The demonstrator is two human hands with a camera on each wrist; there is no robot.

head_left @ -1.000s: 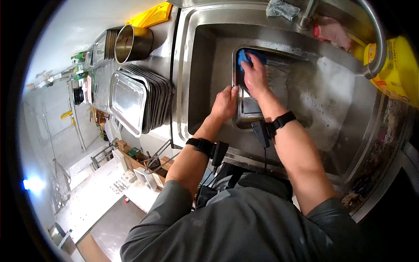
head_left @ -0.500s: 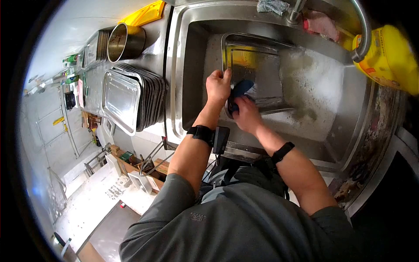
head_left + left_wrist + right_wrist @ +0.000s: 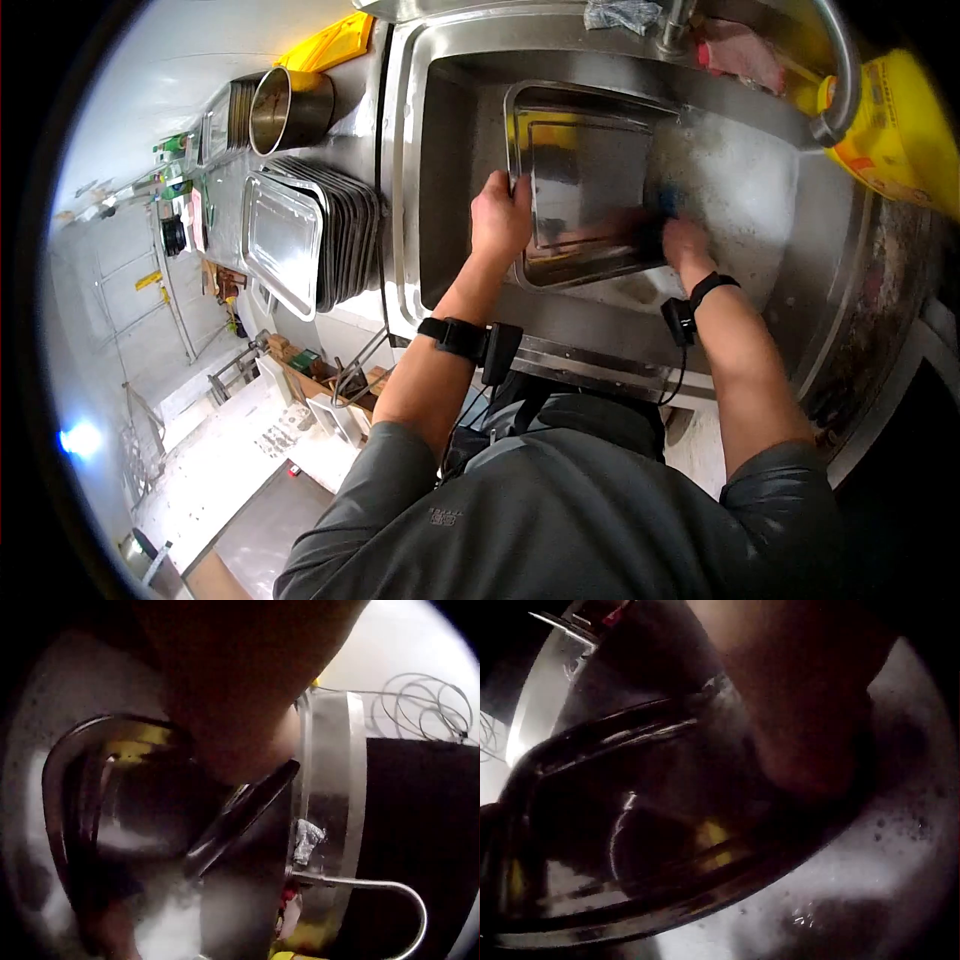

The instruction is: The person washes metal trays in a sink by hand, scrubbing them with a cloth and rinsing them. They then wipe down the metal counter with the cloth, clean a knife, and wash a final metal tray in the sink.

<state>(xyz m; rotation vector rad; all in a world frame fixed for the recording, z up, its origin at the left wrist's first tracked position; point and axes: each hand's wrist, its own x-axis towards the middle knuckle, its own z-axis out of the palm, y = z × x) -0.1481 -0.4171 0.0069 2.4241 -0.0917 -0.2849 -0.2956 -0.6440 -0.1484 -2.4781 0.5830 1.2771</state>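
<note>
A rectangular metal tray (image 3: 585, 185) is held tilted inside the steel sink (image 3: 465, 130). My left hand (image 3: 502, 217) grips its left rim, thumb along the edge. At the tray's right end, my right hand (image 3: 686, 243) holds a blue cloth (image 3: 668, 198), blurred and mostly hidden by the hand. In the right wrist view the right hand (image 3: 810, 757) reaches down at the tray's edge, its fingers lost in shadow. The left wrist view has the left hand (image 3: 244, 750) over the tray rim (image 3: 56, 787).
Whitish, sudsy water (image 3: 760, 180) covers the sink's right part. A curved faucet (image 3: 845, 90) and a yellow container (image 3: 895, 135) stand at the right. Stacked trays (image 3: 290, 235) and a metal pot (image 3: 290, 110) occupy the left counter. A pink cloth (image 3: 740, 55) lies behind the sink.
My right hand and the blue cloth went from the tray's upper left down its left side, then across to the right end. The left hand kept its grip while the tray shifted.
</note>
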